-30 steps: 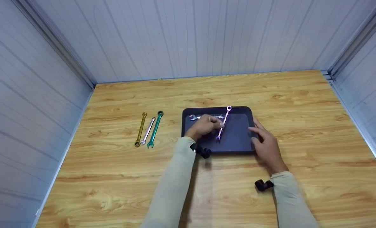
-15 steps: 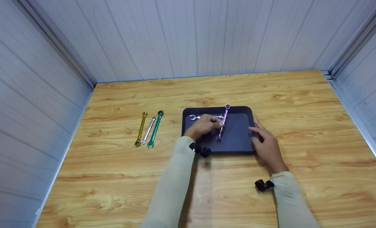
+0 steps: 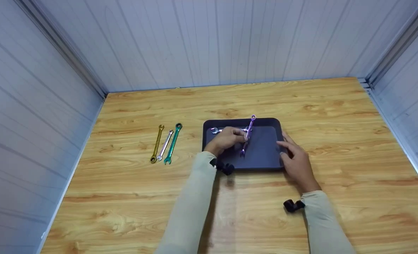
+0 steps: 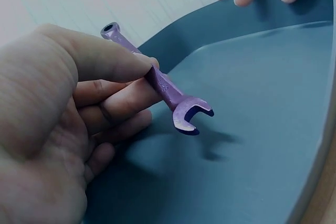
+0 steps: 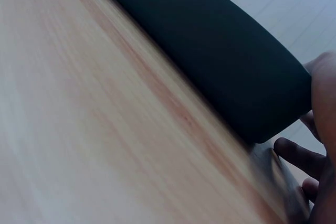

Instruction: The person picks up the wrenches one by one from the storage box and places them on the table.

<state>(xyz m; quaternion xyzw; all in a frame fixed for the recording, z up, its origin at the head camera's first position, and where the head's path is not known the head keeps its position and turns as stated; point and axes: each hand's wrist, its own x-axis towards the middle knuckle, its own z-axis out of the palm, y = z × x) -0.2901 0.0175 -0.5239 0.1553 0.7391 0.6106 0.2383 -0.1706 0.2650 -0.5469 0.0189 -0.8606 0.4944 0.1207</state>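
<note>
The right rim of the dark tray (image 3: 265,157) is gripped by the right hand (image 3: 296,163), which is cut off in the right wrist view. By the left hand (image 3: 228,138), the purple wrench (image 4: 168,90) is pinched between thumb and fingers; it is held tilted above the tray floor. Near the far wall, the silver wrench (image 3: 219,131) is partly hidden behind this hand.

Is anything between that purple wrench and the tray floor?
The left hand holds the purple wrench; nothing visible stands beneath its open end, only bare tray. Near its far side, a silver wrench lies partly hidden by that hand.
</note>
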